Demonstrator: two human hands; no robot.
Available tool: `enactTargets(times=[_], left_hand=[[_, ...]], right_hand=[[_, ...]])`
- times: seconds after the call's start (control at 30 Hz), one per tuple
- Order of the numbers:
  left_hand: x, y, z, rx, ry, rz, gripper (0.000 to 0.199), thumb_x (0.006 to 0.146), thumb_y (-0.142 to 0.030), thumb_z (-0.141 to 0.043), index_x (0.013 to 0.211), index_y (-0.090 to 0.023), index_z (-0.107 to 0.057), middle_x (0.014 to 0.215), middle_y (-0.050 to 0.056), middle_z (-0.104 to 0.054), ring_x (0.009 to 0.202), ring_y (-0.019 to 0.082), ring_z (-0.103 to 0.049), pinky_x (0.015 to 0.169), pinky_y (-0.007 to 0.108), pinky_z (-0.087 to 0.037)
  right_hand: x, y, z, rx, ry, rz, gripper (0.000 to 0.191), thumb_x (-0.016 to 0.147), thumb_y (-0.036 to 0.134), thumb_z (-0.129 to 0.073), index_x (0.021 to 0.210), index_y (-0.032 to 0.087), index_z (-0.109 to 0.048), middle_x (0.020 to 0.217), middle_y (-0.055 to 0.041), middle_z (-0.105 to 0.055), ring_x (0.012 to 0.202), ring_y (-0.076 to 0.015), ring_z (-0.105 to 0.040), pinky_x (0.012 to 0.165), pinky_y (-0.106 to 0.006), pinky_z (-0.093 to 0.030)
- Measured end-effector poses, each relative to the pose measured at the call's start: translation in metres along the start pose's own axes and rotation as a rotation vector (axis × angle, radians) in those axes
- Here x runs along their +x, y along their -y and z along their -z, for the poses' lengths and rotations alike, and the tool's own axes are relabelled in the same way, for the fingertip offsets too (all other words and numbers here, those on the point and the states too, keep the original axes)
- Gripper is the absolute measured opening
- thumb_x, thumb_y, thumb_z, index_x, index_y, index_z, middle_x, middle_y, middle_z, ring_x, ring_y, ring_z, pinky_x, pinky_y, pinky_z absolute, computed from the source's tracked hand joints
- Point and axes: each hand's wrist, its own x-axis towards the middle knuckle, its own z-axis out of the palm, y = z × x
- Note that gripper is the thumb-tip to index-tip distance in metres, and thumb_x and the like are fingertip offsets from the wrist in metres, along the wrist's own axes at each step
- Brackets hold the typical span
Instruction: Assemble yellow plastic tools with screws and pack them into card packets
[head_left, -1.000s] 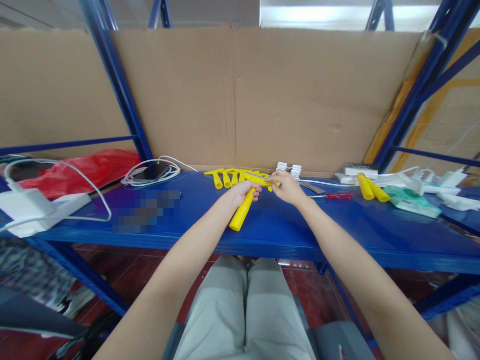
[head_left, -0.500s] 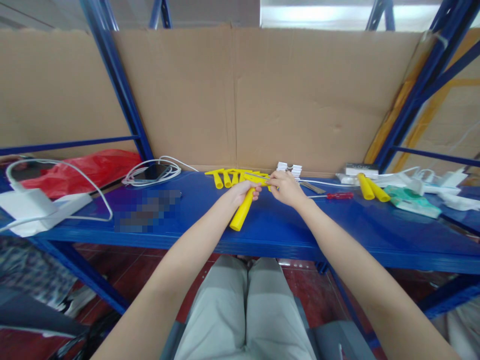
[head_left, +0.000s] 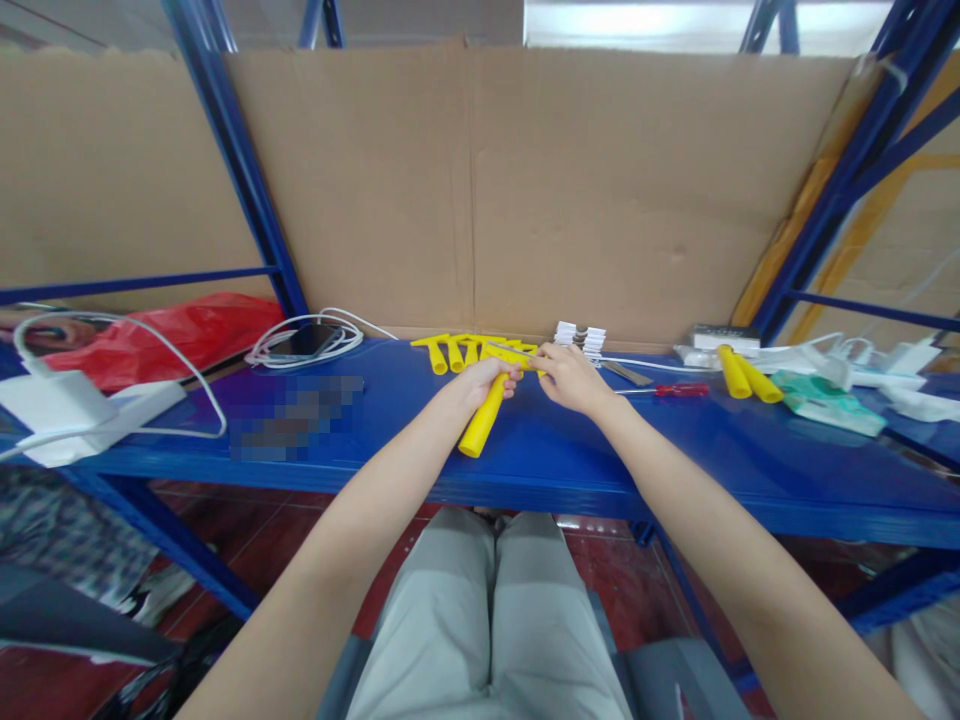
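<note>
A yellow T-shaped scraper handle (head_left: 481, 424) is gripped in my left hand (head_left: 491, 383), its round grip slanting down toward the front edge. My right hand (head_left: 564, 374) is closed at the right end of its crosswise head, fingers pinched there. A thin grey strip (head_left: 507, 354) shows along that head; what the right fingertips hold is partly hidden. Just behind my hands, several similar yellow handles (head_left: 455, 355) lie in a row. To the right of my right hand are flat grey metal strips (head_left: 627, 374) and a screwdriver (head_left: 681, 390) with a red handle.
Small white stacked pieces (head_left: 580, 338) stand by the cardboard wall (head_left: 585, 190). Two yellow tubes (head_left: 747, 375) and a green packet (head_left: 828, 403) lie right on the blue table (head_left: 577, 460). Coiled white cable (head_left: 304, 345), a red bag (head_left: 180, 340) and another person's hand (head_left: 67, 332) are left.
Both hands keep their hold on the yellow handle, with only a slight shift of the right fingers. The other person's hand at far left shows more. The view has tilted a little.
</note>
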Motion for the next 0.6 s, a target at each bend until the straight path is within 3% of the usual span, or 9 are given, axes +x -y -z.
enactTargets(times=[0.17, 0.37, 0.43, 0.5, 0.6], left_hand=[[-0.004, -0.002, -0.003, 0.005, -0.01, -0.016, 0.018, 0.081, 0.0, -0.045, 0.086, -0.014, -0.053, 0.048, -0.006, -0.04, 0.035, 0.005, -0.033, 0.035, 0.015, -0.027], [-0.007, -0.002, -0.007, 0.018, 0.009, -0.058, 0.019, 0.084, 0.0, -0.04, 0.078, -0.015, -0.049, 0.047, -0.006, -0.04, 0.034, 0.004, -0.033, 0.034, 0.014, -0.028], [-0.006, -0.002, -0.008, 0.01, 0.021, -0.053, 0.02, 0.085, 0.0, -0.038, 0.076, -0.015, -0.047, 0.047, -0.006, -0.04, 0.033, 0.005, -0.034, 0.034, 0.014, -0.027], [-0.006, -0.002, -0.009, 0.014, 0.035, -0.045, 0.022, 0.087, -0.001, -0.036, 0.076, -0.015, -0.048, 0.046, -0.006, -0.04, 0.033, 0.005, -0.034, 0.034, 0.015, -0.027], [-0.008, -0.002, -0.011, 0.04, 0.05, -0.032, 0.023, 0.089, -0.002, -0.035, 0.075, -0.014, -0.048, 0.046, -0.005, -0.04, 0.033, 0.004, -0.033, 0.034, 0.014, -0.027]], right_hand=[[0.0, -0.001, 0.0, 0.067, -0.014, -0.057, 0.034, 0.084, 0.01, -0.041, 0.108, 0.013, -0.065, 0.106, -0.0149, -0.063, 0.1, -0.0266, -0.055, 0.082, -0.038, -0.036], [0.002, -0.005, -0.009, 0.299, -0.174, -0.143, 0.032, 0.083, 0.011, -0.042, 0.108, 0.014, -0.061, 0.106, -0.0138, -0.063, 0.104, -0.0253, -0.056, 0.087, -0.039, -0.041], [0.006, -0.006, -0.014, 0.456, -0.253, -0.258, 0.027, 0.083, 0.015, -0.046, 0.106, 0.016, -0.06, 0.107, -0.0127, -0.062, 0.1, -0.0232, -0.057, 0.087, -0.037, -0.043], [0.009, -0.007, -0.018, 0.679, -0.294, -0.478, 0.021, 0.083, 0.02, -0.051, 0.102, 0.017, -0.06, 0.101, -0.0108, -0.063, 0.087, -0.02, -0.059, 0.078, -0.034, -0.047], [0.011, -0.006, -0.02, 1.049, -0.186, -0.728, 0.01, 0.081, 0.027, -0.058, 0.083, 0.018, -0.06, 0.079, -0.0048, -0.064, 0.065, -0.0138, -0.056, 0.061, -0.026, -0.044]])
